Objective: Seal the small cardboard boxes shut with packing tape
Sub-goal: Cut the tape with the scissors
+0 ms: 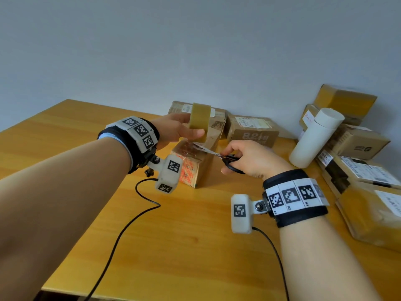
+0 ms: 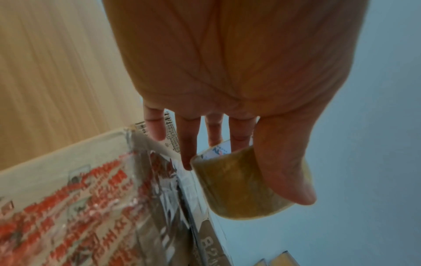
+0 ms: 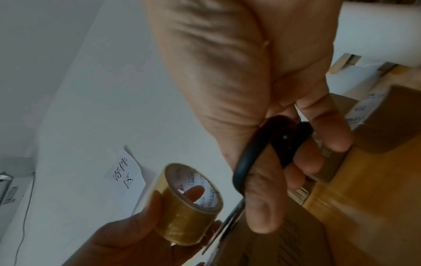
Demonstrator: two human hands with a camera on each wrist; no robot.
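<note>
A small cardboard box [image 1: 191, 165] with red print stands on the wooden table [image 1: 173, 246]; clear tape lies over its top. My left hand [image 1: 180, 130] holds a roll of tan packing tape [image 1: 199, 119] just above the box, thumb on the outside and a finger through the core. That roll [image 2: 241, 181] also shows in the left wrist view beside the box [image 2: 68, 207]. My right hand [image 1: 249, 158] grips black-handled scissors [image 1: 225, 159], blades pointing left at the tape strip over the box top. In the right wrist view the scissors [image 3: 262, 153] reach beside the roll [image 3: 189, 203].
Several cardboard parcels [image 1: 251, 129] line the wall behind the box, and more are stacked at the right [image 1: 358, 166]. A white cylinder [image 1: 314, 137] leans among them. Black cables [image 1: 130, 222] trail across the table front from the wrist cameras.
</note>
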